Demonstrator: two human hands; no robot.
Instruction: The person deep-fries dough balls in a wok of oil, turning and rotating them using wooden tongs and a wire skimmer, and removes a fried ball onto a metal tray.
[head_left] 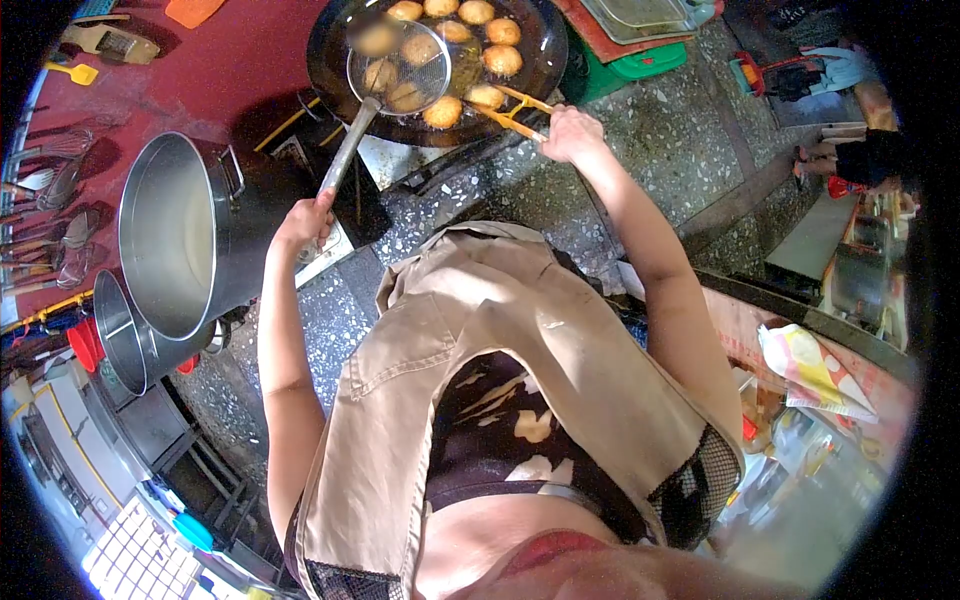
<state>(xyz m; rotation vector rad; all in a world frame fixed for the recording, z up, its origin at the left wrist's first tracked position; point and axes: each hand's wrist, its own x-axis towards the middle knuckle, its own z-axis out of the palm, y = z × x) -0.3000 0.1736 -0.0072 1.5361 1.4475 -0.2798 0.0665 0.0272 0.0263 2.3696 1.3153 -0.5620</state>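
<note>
My left hand (308, 222) is wrapped round the long metal handle of a mesh skimmer (350, 148). The skimmer's round basket is over the dark wok (330, 75), with several browned pieces in it or showing through its mesh; one at its upper edge is blurred. My right hand (573, 134) grips yellowish tongs (516, 126), whose two arms stand apart. Their tips reach the near right side of the wok, by a golden fried ball (487, 96). Several more golden fried balls (503, 60) lie in the oil around the skimmer.
A deep metal pot (205, 160) stands left of my left forearm, with a smaller pot (118, 330) below it. Whisks and ladles (75, 190) hang on the red wall. Trays (640, 18) and a green lid (650, 62) sit right of the wok. Another person (850, 160) is far right.
</note>
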